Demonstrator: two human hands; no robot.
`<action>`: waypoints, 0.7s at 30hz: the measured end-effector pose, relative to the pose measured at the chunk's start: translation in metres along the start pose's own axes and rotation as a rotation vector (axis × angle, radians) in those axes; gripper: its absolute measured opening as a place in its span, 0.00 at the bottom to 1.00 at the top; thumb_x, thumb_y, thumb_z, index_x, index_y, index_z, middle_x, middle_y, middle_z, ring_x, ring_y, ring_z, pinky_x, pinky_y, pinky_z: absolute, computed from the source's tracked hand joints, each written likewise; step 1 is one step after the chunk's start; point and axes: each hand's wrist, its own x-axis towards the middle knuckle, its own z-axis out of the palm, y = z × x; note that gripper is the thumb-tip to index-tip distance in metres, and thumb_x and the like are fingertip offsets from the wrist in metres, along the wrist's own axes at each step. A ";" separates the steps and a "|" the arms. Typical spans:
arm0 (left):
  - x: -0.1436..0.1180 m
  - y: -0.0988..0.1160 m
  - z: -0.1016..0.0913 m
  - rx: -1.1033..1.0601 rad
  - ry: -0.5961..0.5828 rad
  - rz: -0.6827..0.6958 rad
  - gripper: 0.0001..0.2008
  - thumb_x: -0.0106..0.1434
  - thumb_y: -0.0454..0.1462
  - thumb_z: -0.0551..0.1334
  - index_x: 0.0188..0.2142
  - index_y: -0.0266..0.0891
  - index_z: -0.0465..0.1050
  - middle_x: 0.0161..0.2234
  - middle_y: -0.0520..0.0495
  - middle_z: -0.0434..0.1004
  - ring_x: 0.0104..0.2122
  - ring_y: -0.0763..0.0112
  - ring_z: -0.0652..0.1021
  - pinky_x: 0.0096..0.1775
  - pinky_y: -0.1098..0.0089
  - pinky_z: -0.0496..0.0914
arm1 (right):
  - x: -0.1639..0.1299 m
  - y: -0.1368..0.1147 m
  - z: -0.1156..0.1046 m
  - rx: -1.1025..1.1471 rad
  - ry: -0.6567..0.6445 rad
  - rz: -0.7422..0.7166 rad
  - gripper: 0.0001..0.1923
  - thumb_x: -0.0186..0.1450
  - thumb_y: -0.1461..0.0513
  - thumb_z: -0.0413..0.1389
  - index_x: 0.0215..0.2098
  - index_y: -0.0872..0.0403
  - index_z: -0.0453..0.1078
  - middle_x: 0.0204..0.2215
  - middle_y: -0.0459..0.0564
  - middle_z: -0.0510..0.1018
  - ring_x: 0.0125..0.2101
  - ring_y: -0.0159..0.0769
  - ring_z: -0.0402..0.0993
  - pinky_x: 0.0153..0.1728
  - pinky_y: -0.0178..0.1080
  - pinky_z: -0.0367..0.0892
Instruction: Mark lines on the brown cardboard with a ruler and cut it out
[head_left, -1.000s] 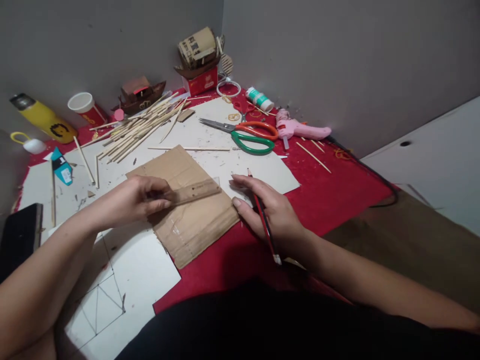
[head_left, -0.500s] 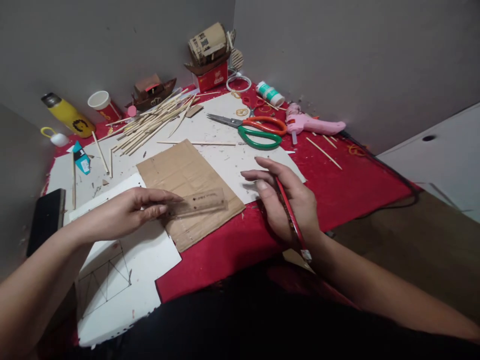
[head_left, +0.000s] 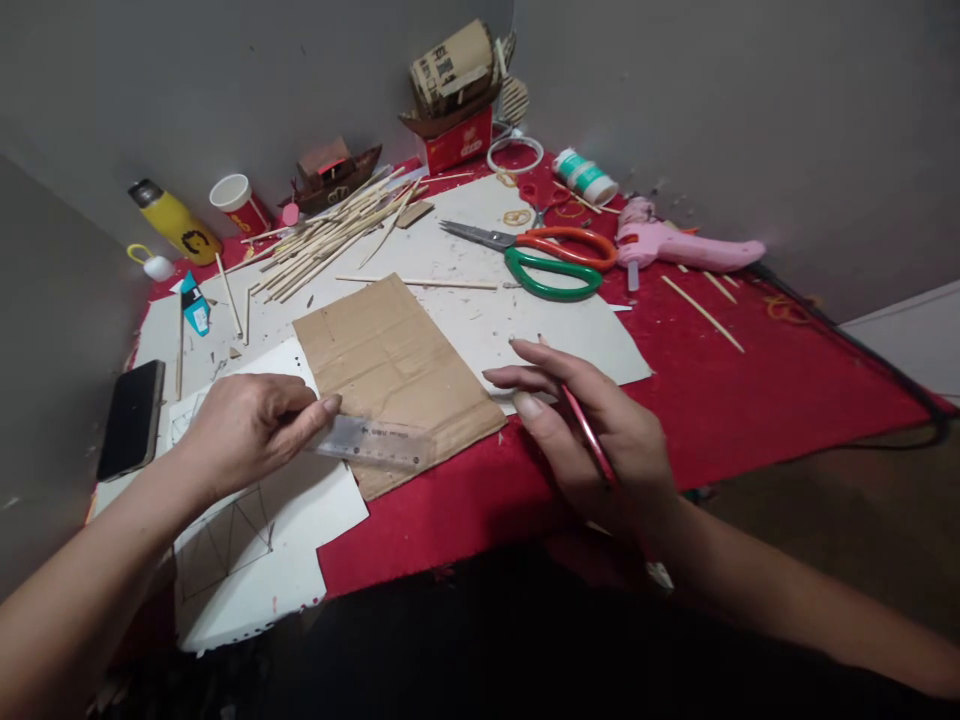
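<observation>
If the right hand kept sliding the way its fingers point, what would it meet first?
The right hand, holding a red pencil, points left toward the cardboard sheet. Its fingers would likely meet that sheet's right edge first, then the clear ruler in the left hand; depth is uncertain.
</observation>
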 end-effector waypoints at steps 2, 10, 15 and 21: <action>0.009 -0.003 -0.001 0.081 -0.018 0.063 0.24 0.70 0.44 0.53 0.19 0.40 0.70 0.17 0.52 0.63 0.19 0.73 0.63 0.27 0.69 0.54 | 0.000 -0.001 -0.001 -0.003 0.017 -0.002 0.21 0.69 0.64 0.55 0.60 0.47 0.66 0.46 0.51 0.83 0.50 0.42 0.79 0.58 0.51 0.69; 0.026 -0.010 0.007 -0.173 -0.060 -0.103 0.21 0.70 0.48 0.52 0.27 0.40 0.71 0.20 0.53 0.67 0.22 0.73 0.66 0.26 0.71 0.60 | 0.003 -0.008 -0.002 -0.096 0.097 0.042 0.17 0.73 0.60 0.50 0.59 0.45 0.68 0.43 0.49 0.84 0.56 0.48 0.74 0.58 0.55 0.69; 0.009 0.018 0.017 -0.547 -0.121 -0.124 0.13 0.71 0.45 0.55 0.41 0.40 0.73 0.34 0.51 0.77 0.33 0.69 0.76 0.35 0.70 0.70 | 0.003 -0.004 -0.006 0.016 -0.010 0.000 0.20 0.71 0.60 0.55 0.61 0.45 0.66 0.47 0.50 0.83 0.52 0.46 0.78 0.57 0.53 0.70; -0.008 0.063 0.040 -0.561 0.029 0.059 0.12 0.71 0.35 0.57 0.52 0.44 0.70 0.43 0.51 0.82 0.39 0.73 0.80 0.40 0.74 0.73 | 0.009 -0.010 -0.012 0.240 -0.226 0.303 0.20 0.63 0.58 0.64 0.53 0.48 0.72 0.34 0.48 0.84 0.32 0.38 0.82 0.32 0.37 0.77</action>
